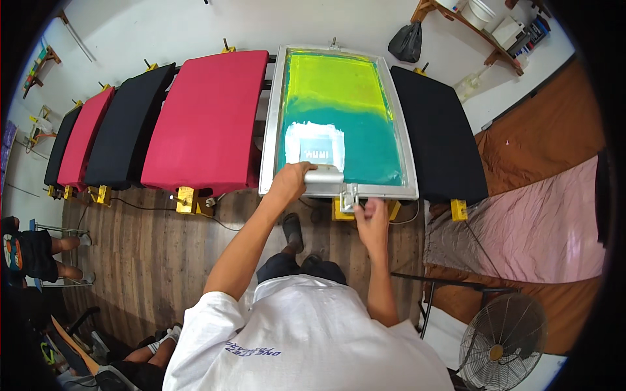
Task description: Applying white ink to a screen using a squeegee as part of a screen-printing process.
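Observation:
A silver-framed printing screen [267, 156] lies over the board in front of me. Its mesh is teal [372, 146] on the near part and yellow-green on the far part, with white ink [314, 129] around a small design. My left hand [290, 182] is closed on the end of a short squeegee [325, 176] with a silver holder, resting at the near end of the mesh. My right hand [372, 226] is just below the metal bracket [349, 195] on the frame's near edge. Its fingers are curled, and what they grip is hidden.
Boards with red fabric [207, 120] and black fabric [127, 130] line up at the left. Another black-covered board [437, 133] adjoins the screen at right. A fan [502, 342] stands near right; a shelf [469, 29] hangs far right. Other people sit at the left.

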A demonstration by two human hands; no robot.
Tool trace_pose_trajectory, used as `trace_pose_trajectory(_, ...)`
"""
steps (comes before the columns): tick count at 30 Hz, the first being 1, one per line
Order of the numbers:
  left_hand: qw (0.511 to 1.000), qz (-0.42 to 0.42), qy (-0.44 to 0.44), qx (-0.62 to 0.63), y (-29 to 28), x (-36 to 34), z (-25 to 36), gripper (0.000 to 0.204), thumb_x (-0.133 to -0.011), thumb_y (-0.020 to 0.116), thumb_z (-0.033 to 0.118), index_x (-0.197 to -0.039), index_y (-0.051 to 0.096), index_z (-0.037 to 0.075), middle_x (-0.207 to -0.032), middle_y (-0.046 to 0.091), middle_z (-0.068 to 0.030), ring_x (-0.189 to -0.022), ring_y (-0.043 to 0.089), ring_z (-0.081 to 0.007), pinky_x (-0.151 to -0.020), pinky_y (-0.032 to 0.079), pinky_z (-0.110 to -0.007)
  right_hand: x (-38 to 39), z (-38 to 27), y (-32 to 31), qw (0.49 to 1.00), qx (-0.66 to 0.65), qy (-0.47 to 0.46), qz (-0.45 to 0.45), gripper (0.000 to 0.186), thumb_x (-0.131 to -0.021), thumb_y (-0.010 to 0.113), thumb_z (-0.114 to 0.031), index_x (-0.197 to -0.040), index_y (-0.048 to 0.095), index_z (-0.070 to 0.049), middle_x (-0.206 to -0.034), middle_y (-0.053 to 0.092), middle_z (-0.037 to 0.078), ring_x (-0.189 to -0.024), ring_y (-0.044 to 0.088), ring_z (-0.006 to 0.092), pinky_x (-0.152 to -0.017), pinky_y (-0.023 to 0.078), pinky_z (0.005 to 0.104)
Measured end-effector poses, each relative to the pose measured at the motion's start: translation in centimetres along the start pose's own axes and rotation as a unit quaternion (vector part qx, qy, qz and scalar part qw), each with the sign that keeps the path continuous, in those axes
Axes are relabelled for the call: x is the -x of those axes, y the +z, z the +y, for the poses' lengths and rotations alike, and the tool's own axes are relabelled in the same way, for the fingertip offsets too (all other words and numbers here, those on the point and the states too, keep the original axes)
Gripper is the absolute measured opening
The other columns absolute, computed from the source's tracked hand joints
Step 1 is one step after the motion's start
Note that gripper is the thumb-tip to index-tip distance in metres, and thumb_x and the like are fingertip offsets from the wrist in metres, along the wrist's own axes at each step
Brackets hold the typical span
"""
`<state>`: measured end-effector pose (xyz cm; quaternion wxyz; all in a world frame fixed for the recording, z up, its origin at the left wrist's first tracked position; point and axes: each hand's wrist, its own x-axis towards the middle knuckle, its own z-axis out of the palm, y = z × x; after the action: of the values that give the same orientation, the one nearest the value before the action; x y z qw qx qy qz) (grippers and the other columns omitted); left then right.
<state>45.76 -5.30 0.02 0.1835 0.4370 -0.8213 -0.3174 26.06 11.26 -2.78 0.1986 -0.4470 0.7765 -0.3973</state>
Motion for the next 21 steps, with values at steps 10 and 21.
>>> trace_pose_trajectory(10,0.997,0.056,0.036,0.029,0.3,1.0,-0.7,0.047,-0.067,0.077,-0.002,-0.112,0.069,0.005,-0.119,0.067,-0.0133,-0.104,0.065,-0.0360,-0.090,0.054,-0.041,0.5,1.6,1.1,0.823,-0.426,0.307,-0.217,0.044,-0.100,0.057,-0.046,-0.109,0.060,-0.003,-0.098,0.064,0.008,-0.089,0.066,0.0182,-0.078,0.056,0.0345)
trace_pose_trajectory(21,0.998,0.028,0.046,0.031,-0.1,0.3,-0.9,0.052,-0.064,0.070,-0.010,-0.115,0.069,0.004,-0.118,0.066,-0.0138,-0.101,0.067,-0.0356,-0.087,0.056,-0.042,0.1,3.9,0.9,0.784,-0.468,0.311,-0.265,0.041,-0.103,0.052,-0.042,-0.108,0.061,-0.002,-0.095,0.065,0.007,-0.088,0.066,0.0203,-0.080,0.054,0.0343)
